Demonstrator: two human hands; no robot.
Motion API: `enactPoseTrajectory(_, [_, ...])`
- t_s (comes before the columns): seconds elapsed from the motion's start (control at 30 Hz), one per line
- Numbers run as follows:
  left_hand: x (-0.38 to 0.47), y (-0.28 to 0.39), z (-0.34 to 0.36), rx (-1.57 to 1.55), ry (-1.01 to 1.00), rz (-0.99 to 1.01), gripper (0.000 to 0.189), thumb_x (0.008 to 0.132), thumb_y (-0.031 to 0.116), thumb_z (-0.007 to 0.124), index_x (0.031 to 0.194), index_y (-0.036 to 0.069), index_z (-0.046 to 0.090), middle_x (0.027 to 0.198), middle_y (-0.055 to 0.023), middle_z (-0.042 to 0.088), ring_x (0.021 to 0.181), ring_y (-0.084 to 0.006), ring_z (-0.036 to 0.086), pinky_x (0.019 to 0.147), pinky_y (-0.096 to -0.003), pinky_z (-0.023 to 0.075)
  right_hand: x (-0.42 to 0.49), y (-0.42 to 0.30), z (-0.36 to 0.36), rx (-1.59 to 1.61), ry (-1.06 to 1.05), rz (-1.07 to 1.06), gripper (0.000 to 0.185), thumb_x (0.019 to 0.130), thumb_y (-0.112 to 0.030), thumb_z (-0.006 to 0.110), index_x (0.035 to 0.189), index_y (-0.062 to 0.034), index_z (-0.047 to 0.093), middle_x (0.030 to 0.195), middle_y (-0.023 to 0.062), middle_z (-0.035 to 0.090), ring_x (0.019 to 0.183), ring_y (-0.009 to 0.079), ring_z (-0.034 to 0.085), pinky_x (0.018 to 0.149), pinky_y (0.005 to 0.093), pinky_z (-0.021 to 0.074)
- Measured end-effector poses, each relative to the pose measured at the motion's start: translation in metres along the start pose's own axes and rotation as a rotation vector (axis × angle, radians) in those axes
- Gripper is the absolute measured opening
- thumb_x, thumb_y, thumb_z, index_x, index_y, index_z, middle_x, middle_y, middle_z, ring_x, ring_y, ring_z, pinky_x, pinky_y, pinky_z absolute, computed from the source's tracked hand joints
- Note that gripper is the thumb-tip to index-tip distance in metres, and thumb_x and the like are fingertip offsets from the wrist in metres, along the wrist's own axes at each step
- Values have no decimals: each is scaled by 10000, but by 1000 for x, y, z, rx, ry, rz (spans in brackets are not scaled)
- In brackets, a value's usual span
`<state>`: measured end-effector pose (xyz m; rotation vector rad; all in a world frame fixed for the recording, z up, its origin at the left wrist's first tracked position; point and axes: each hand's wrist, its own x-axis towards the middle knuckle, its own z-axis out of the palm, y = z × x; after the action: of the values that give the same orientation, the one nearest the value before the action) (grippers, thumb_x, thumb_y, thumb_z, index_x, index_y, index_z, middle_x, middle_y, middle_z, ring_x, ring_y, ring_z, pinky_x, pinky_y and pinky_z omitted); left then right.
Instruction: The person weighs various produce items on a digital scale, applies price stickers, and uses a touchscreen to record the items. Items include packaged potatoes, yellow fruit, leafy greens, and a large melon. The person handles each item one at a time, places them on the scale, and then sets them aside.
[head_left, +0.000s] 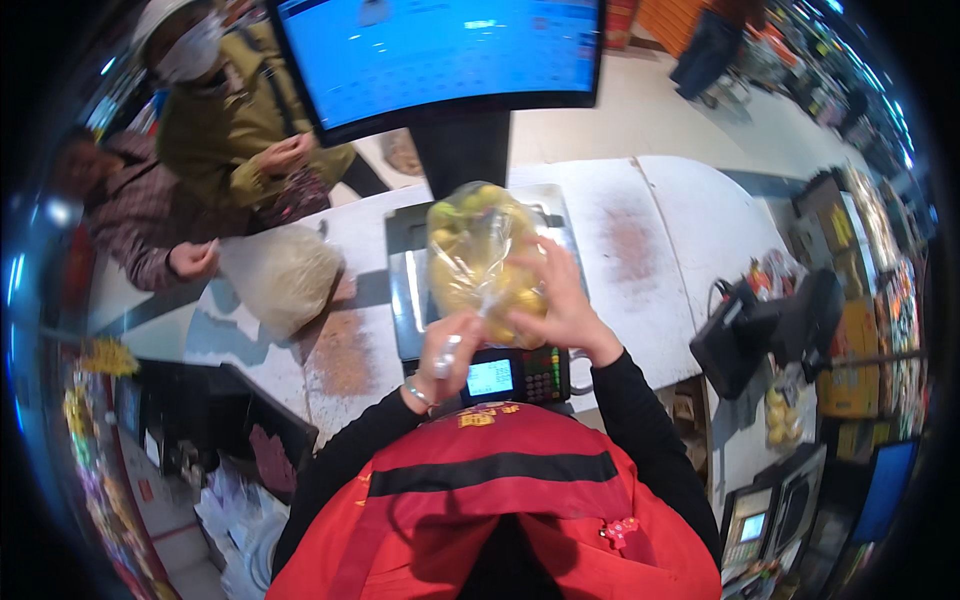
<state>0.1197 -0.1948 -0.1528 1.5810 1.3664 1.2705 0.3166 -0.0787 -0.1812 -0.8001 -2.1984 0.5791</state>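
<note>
A clear plastic bag of yellow and greenish round fruit rests on the metal plate of a weighing scale. My left hand, with a bracelet at the wrist, grips the gathered neck of the bag at its near side. Fingers spread, my right hand lies against the bag's right side. The scale's lit display and keypad are just below the bag, close to my red apron. Left of the scale, another filled translucent bag stands on the white counter, its contents unclear.
A monitor rises on a post beyond the scale. Across the counter at left are two people; one person's hand touches the translucent bag. A black device on an arm stands at right, near bagged yellow fruit. Plastic bags hang lower left.
</note>
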Motion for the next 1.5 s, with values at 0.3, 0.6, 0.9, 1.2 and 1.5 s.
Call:
enactPoseTrajectory(0.3, [20,3,-53,403,127,503,335,765,213,778,1047,69,667,984,-119,638,917,-302,600,819,-401,473,38,31,51,12,115,-106,140,855,-200,626,852,-61,635,730,106,608,672,245,577,649,347,473])
enactPoseTrajectory(0.6, [9,-67,-345,1879,471,-114,407,780,155,614,1176,242,640,1415,-119,435,1384,-332,314,1112,-586,160,50,169,-92,549,840,659,387,1001,-393,560,868,-43,657,807,10,610,730,112,547,674,264,464])
enactPoseTrajectory(0.9, [31,-91,-390,1649,-273,-133,38,767,129,600,748,128,633,977,-88,654,1039,-275,594,1157,-535,201,-66,354,-139,-800,519,597,306,941,-224,579,1114,14,664,928,178,702,869,340,661,773,396,503])
enactPoseTrajectory(1.2, [-18,-14,-291,1332,-383,-229,213,707,51,635,904,122,602,705,-123,643,732,-351,649,651,-458,487,-60,276,-129,-830,435,633,412,920,-388,601,1113,-27,645,1029,199,657,988,384,613,883,440,473])
enactPoseTrajectory(1.5, [-71,36,-199,1009,-547,162,222,768,126,639,983,126,581,819,-69,625,802,-283,639,689,-410,515,76,-81,114,292,-516,-413,890,697,-305,816,1435,-49,389,1494,227,329,1393,422,307,1154,500,252])
